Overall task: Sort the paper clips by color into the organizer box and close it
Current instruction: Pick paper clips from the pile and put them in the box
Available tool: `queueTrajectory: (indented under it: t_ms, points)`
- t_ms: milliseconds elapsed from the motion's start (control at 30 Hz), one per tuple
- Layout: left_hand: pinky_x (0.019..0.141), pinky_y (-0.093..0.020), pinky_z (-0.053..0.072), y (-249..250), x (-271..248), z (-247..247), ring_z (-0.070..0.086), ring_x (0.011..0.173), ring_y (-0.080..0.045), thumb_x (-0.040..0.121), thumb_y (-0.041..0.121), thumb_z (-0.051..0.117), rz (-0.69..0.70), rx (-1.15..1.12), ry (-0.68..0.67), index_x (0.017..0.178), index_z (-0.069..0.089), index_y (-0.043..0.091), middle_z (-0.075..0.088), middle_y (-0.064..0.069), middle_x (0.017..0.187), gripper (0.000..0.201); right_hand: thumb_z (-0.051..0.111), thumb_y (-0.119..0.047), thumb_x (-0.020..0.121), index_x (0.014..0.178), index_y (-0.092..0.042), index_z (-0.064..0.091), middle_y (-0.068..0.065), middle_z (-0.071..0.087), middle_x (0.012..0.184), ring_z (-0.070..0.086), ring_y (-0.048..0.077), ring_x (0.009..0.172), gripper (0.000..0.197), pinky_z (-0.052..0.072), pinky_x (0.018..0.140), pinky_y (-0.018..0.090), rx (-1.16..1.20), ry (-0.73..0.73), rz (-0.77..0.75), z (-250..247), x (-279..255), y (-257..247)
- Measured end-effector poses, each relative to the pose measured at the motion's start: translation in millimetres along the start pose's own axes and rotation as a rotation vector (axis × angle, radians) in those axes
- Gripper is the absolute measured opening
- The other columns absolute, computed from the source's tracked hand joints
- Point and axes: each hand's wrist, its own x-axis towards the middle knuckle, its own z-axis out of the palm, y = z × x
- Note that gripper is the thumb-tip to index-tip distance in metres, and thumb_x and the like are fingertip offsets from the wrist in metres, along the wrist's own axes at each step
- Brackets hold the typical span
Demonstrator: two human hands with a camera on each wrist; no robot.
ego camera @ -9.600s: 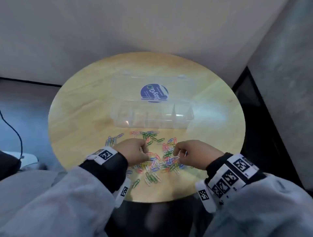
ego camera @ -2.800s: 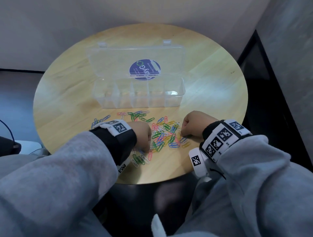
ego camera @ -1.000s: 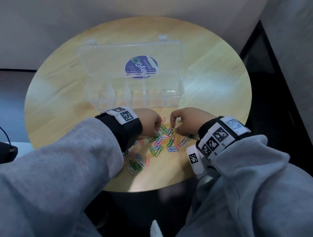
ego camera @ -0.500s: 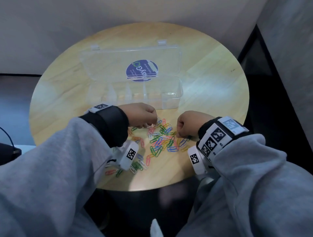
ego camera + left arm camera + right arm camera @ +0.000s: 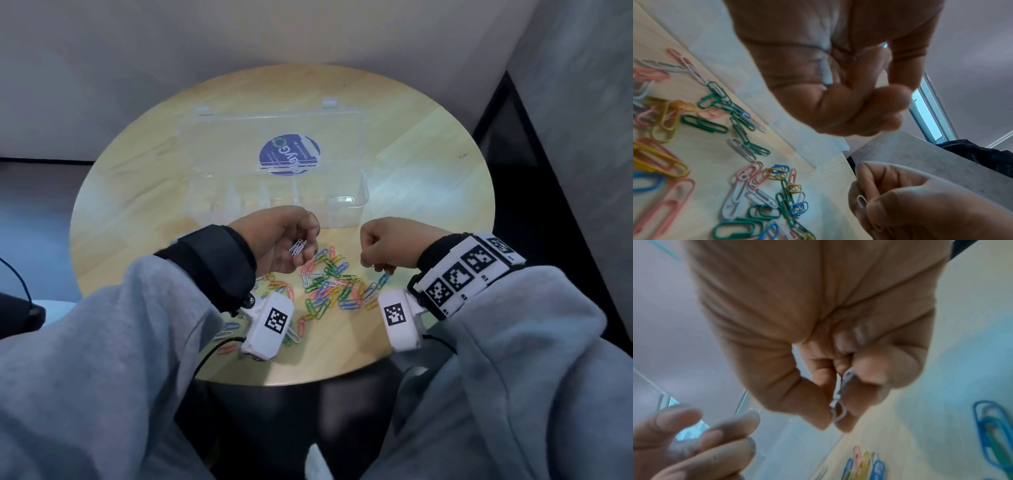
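Observation:
A heap of coloured paper clips (image 5: 330,284) lies on the round wooden table (image 5: 428,192) in front of the clear organizer box (image 5: 346,205), whose lid (image 5: 239,144) lies open behind it. My left hand (image 5: 291,245) is raised palm up over the heap's left edge, fingers curled round several white clips (image 5: 297,247). My right hand (image 5: 380,253) hovers over the heap's right edge and pinches a white clip (image 5: 840,400) between thumb and fingers; that white clip (image 5: 861,201) also shows in the left wrist view.
More clips (image 5: 226,337) lie under my left wrist near the table's front edge. The box compartments look unfilled. A dark wall panel (image 5: 534,212) stands right of the table. A black cable (image 5: 15,277) runs at the far left.
My left hand has turned palm up and lifted, showing the white clips it holds. My right hand has risen slightly off the heap with a white clip pinched.

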Motion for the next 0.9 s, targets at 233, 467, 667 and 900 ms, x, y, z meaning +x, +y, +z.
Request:
queueTrajectory:
  t_ms: [233,467,667,900]
  points:
    - [0.048,-0.020,0.026,-5.3,10.6,6.3,0.037,0.049,-0.010,0.085,0.025,0.062,-0.013,0.751,0.210,0.079,0.058,0.020,0.044,0.005,0.059,0.008,0.040,0.002,0.091,0.076,-0.006,0.059,0.005,0.043,0.065,0.042,0.014,0.052,0.026,0.038,0.045,0.019,0.387,-0.045,0.063,1.1,0.1,-5.4]
    - [0.060,-0.023,0.032,-15.0,25.9,15.7,0.050,0.078,-0.014,0.079,0.028,0.068,0.043,1.307,0.233,0.097,0.065,0.027,0.045,0.012,0.069,0.018,0.037,0.002,0.090,0.070,-0.004,0.058,0.006,0.044,0.065,0.040,0.015,0.053,0.030,0.032,0.046,0.020,0.386,-0.128,0.113,8.6,3.0,-7.2]
    - [0.049,-0.020,0.028,-13.4,32.7,24.1,0.048,0.077,-0.014,0.082,0.022,0.066,0.054,1.401,0.168,0.093,0.064,0.022,0.048,0.009,0.072,0.011,0.063,-0.014,0.081,0.089,-0.011,0.069,-0.001,0.062,0.068,0.053,0.009,0.058,0.011,0.038,0.052,0.019,-0.010,-0.085,-0.039,23.0,8.1,-6.7]
    - [0.048,-0.020,0.034,-18.3,34.2,14.5,0.050,0.060,-0.012,0.079,0.019,0.070,-0.024,1.256,0.155,0.062,0.051,0.022,0.052,0.008,0.061,0.025,0.062,-0.010,0.081,0.087,-0.018,0.065,-0.009,0.048,0.066,0.046,0.009,0.061,0.010,0.035,0.050,0.021,-0.247,-0.034,-0.103,33.1,15.3,-25.9]
